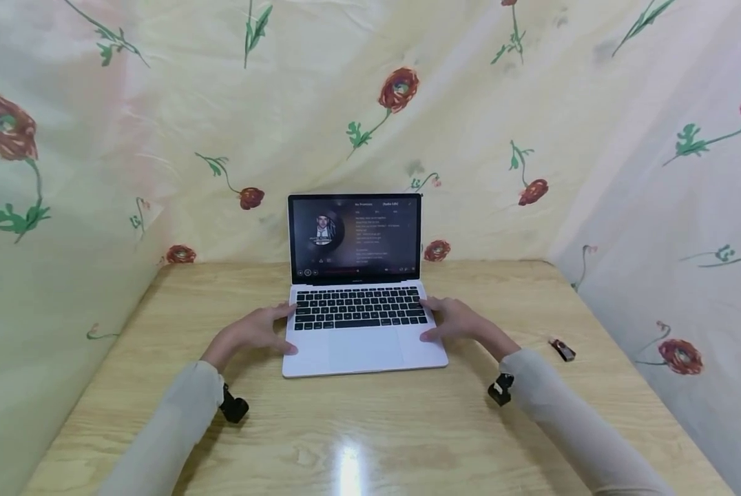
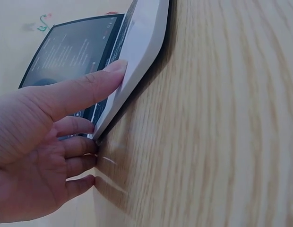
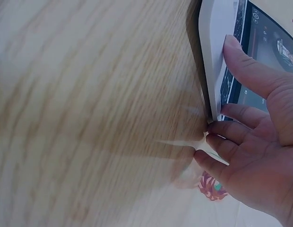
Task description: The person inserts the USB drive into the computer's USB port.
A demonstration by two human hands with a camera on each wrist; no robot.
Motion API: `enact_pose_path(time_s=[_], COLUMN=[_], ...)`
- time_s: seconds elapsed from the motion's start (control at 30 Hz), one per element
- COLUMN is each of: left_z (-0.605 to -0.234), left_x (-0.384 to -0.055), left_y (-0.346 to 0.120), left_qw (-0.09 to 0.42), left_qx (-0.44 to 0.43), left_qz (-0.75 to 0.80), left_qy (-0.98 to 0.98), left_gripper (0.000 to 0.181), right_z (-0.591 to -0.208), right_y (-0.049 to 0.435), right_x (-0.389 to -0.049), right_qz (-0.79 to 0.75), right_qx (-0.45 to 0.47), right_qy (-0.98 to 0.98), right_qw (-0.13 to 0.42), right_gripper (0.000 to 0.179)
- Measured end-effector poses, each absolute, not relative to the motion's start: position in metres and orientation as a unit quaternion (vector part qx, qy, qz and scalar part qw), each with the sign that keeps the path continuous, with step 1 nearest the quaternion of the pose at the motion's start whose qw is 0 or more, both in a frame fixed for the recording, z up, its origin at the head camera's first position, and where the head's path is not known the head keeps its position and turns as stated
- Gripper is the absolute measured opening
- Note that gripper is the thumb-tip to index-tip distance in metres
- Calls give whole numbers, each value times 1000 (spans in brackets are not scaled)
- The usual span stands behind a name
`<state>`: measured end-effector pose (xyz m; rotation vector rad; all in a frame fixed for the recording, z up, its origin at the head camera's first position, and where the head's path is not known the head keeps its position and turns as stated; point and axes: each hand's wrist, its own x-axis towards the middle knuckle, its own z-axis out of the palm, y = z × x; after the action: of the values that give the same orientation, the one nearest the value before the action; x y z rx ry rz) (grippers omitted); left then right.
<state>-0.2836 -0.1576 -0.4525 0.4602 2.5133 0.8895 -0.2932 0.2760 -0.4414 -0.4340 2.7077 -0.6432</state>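
Note:
An open laptop (image 1: 366, 351) with a silver body and black keys stands on the wooden table, its lit screen (image 1: 383, 234) showing a picture and lines of text. My left hand (image 1: 260, 327) holds its left side, the thumb lying on top beside the trackpad. In the left wrist view, the other fingers of the left hand (image 2: 42, 146) meet the laptop's side edge and the table. On the opposite side, my right hand (image 1: 460, 320) holds the edge in much the same way. The right wrist view shows that hand's thumb (image 3: 245, 66) on the upper face, other fingers by the edge.
A small dark USB stick (image 1: 562, 350) lies on the table (image 1: 370, 420) to the right, beyond the right sleeve. Pale flowered cloth (image 1: 321, 103) hangs behind the table and along both sides. Each wrist carries a black camera.

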Motion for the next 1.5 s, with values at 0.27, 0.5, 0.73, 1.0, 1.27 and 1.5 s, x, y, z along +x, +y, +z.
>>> enact_pose_path(time_s=[0.27,0.5,0.73,1.0,1.27,1.5], left_z=[-450,-449,-446,-452,-455,-455], left_x=[-284,-285,-286,-288,-288,-287], left_y=[-162,-165,-168,-178,-183,-189], left_qw=[212,210,209,208,214,216], left_qx=[167,164,162,162,154,149], left_qz=[314,319,325,327,323,316], left_qy=[910,910,908,908,909,912], left_gripper=[105,105,105,107,107,107], right_z=[-441,-441,-439,-438,-439,-439], right_y=[270,267,263,257,248,240], right_x=[-294,-296,-297,-295,-294,-292], right_qz=[-229,-228,-241,-234,-222,-225], right_qx=[-147,-148,-148,-153,-150,-142], right_qy=[949,950,948,949,953,952], right_qw=[159,155,150,148,144,151], right_gripper=[88,88,87,86,86,85])
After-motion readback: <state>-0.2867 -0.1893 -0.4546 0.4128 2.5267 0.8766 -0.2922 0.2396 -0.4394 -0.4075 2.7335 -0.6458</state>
